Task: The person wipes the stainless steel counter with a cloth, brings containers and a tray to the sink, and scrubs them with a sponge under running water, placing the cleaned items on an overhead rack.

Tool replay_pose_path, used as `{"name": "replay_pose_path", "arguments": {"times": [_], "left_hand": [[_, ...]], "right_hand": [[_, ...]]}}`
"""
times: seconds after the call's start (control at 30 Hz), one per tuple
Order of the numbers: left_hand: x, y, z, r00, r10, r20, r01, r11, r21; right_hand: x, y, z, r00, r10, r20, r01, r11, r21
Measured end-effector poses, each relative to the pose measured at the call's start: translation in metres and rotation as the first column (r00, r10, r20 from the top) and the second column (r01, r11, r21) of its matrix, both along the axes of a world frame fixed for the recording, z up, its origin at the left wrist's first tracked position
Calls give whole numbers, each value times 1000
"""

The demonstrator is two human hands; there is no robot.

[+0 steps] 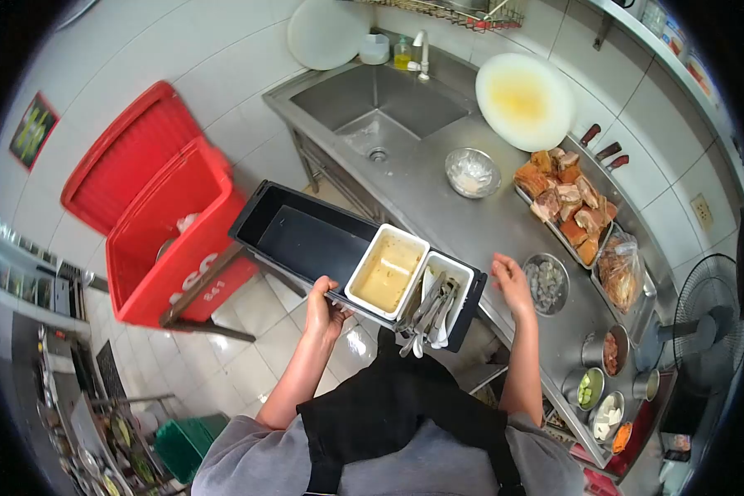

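My left hand (325, 312) is closed on the near edge of a long black tray (306, 227), which is held tilted in front of my apron. Inside the tray's right half stand two white containers. One white container (386, 310) holds a cloudy yellowish liquid. The other white container (463, 289) is packed with metal cutlery (430, 310), its handles sticking out toward me. My right hand (512, 281) is off the tray's right end, fingers loosely apart with nothing in them. It hovers near a metal bowl (547, 307) of greyish pieces on the counter.
A steel counter (422, 186) with a sink (372, 124) runs along the wall. On it are a metal bowl (472, 172), a tray of meat chunks (572, 198) and several small food pots. A red cooler (174, 240) with its lid up stands left; a fan (703, 322) stands right.
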State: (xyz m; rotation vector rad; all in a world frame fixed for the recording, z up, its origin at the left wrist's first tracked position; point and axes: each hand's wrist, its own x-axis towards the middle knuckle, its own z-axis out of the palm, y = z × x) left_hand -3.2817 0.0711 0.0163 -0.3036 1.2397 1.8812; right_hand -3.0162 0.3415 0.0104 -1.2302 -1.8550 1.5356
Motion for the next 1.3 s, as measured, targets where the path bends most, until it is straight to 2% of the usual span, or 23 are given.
{"name": "replay_pose_path", "arguments": {"times": [0.07,0.17,0.3,0.37,0.47,0.5,0.57,0.6,0.63,0.67,0.7,0.77,0.83,0.87,0.9,0.97,1.03,1.1,1.13,1.17,1.23,1.27,1.3], "left_hand": [[-26,39,7,999,-52,0,52,999,1],[-85,78,-20,977,-212,16,212,977,-5],[-129,134,2,974,-217,59,218,976,0],[-158,158,5,959,-274,76,276,961,-14],[-192,203,24,941,-332,60,336,939,-73],[-210,220,5,917,-393,71,398,915,-72],[-230,254,2,877,-479,49,481,875,-55],[-249,273,-26,824,-562,65,565,823,-57],[-258,291,-30,820,-569,60,572,815,-91],[-261,310,-32,816,-575,56,578,807,-126],[-261,328,-35,812,-582,52,582,797,-161],[-257,363,-38,773,-634,28,632,763,-135],[-251,401,-45,742,-670,-22,665,741,-92],[-250,423,-65,715,-699,-21,689,709,-151],[-246,440,-86,694,-719,-18,700,681,-214],[-231,467,-90,658,-752,-17,744,654,-138],[-216,496,-110,659,-752,17,734,638,-232],[-219,509,-88,516,-854,60,849,501,-170],[-218,522,-108,402,-915,32,901,389,-190],[-211,532,-126,349,-937,-21,902,342,-264],[-225,529,-80,91,-974,-207,792,197,-578],[-232,533,-84,-69,-964,-258,748,121,-653],[-246,539,-81,-123,-935,-334,769,123,-627]], "right_hand": [[-30,49,-14,994,-105,-14,105,994,37],[-92,119,-31,953,-299,50,297,954,44],[-158,187,-79,841,-536,73,540,840,-51],[-160,204,-100,807,-584,91,579,812,77],[-136,191,-105,693,-697,185,667,717,202],[-123,174,-102,650,-741,170,710,671,215],[-89,145,-113,546,-823,156,784,568,249],[-69,128,-124,485,-860,157,815,510,275],[-61,109,-124,437,-896,81,858,442,262],[-54,90,-113,390,-895,216,889,427,165],[-54,73,-105,302,-888,347,809,431,399],[-72,47,-81,48,-846,531,474,487,733],[-123,46,-28,32,-897,441,389,418,821],[-157,51,-1,42,-917,397,345,386,856],[-189,59,26,217,-898,384,463,441,769],[-250,85,62,544,-802,248,611,581,538],[-292,108,58,744,-594,306,382,754,534],[-336,128,50,710,-536,456,125,733,669],[-351,136,44,649,-581,492,95,703,704],[-355,148,34,612,-580,538,82,723,686],[-356,165,18,529,-564,634,56,769,637],[-361,169,21,515,-607,606,66,733,677],[-362,174,20,482,-582,655,70,771,633]]}}
